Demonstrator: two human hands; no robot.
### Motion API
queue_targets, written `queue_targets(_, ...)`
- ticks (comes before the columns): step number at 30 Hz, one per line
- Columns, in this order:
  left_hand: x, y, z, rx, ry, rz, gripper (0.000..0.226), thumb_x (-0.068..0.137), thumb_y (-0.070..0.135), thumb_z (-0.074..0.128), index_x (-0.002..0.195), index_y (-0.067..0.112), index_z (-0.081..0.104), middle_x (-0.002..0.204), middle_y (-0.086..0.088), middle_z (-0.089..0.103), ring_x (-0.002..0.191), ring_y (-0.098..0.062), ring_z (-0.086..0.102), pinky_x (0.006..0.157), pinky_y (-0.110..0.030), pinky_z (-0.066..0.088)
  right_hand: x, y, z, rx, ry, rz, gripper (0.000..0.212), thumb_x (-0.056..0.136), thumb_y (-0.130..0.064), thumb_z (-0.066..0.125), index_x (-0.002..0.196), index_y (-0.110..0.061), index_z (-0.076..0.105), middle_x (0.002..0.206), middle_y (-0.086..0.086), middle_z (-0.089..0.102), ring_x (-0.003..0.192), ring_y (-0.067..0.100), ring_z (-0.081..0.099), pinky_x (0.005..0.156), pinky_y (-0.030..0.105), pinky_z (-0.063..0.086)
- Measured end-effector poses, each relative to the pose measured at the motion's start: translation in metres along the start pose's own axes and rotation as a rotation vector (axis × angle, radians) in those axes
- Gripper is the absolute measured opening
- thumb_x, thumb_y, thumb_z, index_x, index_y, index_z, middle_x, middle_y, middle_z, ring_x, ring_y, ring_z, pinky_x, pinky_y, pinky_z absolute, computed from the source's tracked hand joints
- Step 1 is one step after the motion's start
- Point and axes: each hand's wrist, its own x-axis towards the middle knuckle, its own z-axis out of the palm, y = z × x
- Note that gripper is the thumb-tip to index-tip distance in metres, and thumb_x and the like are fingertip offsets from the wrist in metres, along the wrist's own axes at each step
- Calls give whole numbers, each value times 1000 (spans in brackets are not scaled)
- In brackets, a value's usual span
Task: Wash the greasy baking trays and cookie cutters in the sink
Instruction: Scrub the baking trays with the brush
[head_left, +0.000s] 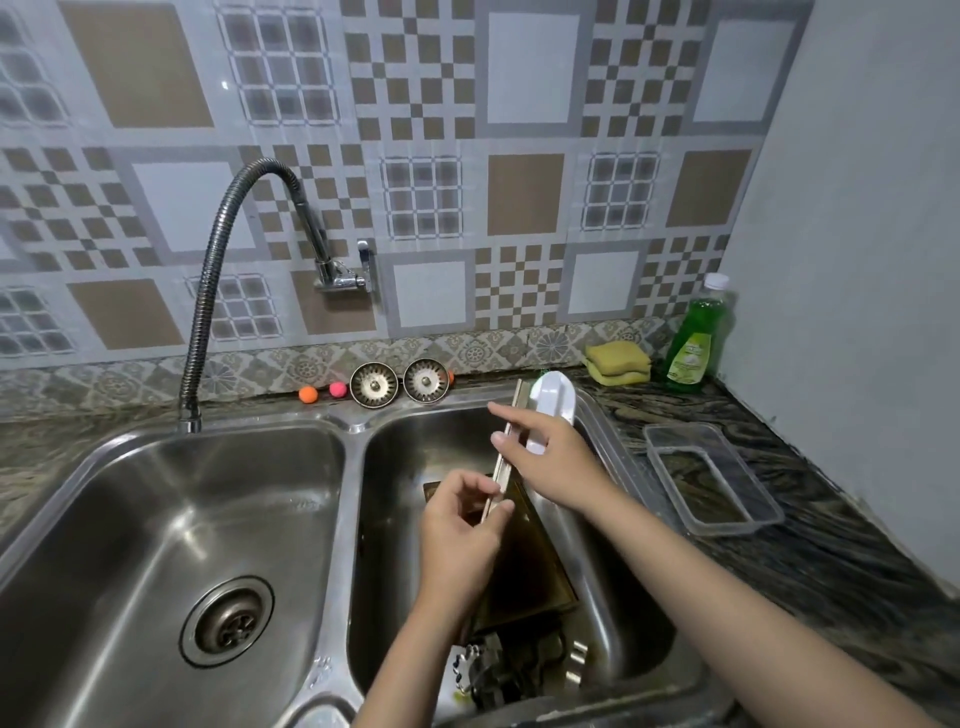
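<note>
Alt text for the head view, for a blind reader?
A baking tray is held on edge over the right basin of a double sink: the left hand pinches its lower end, the right hand rests straight fingers higher up. A dark tray and cookie cutters lie in the basin below.

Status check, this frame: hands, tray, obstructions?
Left hand pinches upright tray. Right hand touches it, fingers straight. Dark tray, cutters crowd basin below.

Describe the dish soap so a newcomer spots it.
From the double sink, follow the counter to its back right corner. The dish soap bottle stands there, right of the stacked yellow sponges. It alone is tall, green, white-capped.
</note>
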Motion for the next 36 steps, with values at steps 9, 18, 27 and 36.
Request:
queue_targets(9, -18, 5, -9, -31, -35, 139, 17, 84, 7, 67, 99, 14, 61, 99, 1, 68, 96, -9, 64, 86, -19, 49, -26, -7, -18, 76, 315, 30, 30, 82, -8, 61, 97, -34, 66, 92, -20, 63, 72, 1, 59, 65, 11, 46)
queue_targets(18, -28, 0, -60, 5, -16, -231, 19, 95, 17, 52, 100, 24, 69, 97, 0, 71, 91, -12, 64, 74, -19, 48, -33, -5, -66, 373, 187, 37, 33, 85, -9, 64, 99, -38, 70, 123, -5, 61, 106, 15, 62, 90, 37, 54)
queue_targets(27, -79, -21, -98, -368, 72, -414, 60, 50, 40, 90, 99, 10, 74, 110, -15, 70, 97, -33, 65, 82, -39, 56, -34, 13, -31, 466, -94, 64, 31, 89, -13, 63, 107, -37, 69, 128, -2, 61, 116, 12, 59, 99, 33, 47)
queue_targets(36, -87, -27, -208, -279, 462, -448, 24, 92, 1, 48, 97, 13, 68, 92, -7, 70, 64, -9, 68, 59, -22, 57, -47, 4, 26, 404, -108, 177, 39, 89, -17, 65, 114, -46, 62, 82, -2, 65, 76, 19, 65, 66, 32, 56)
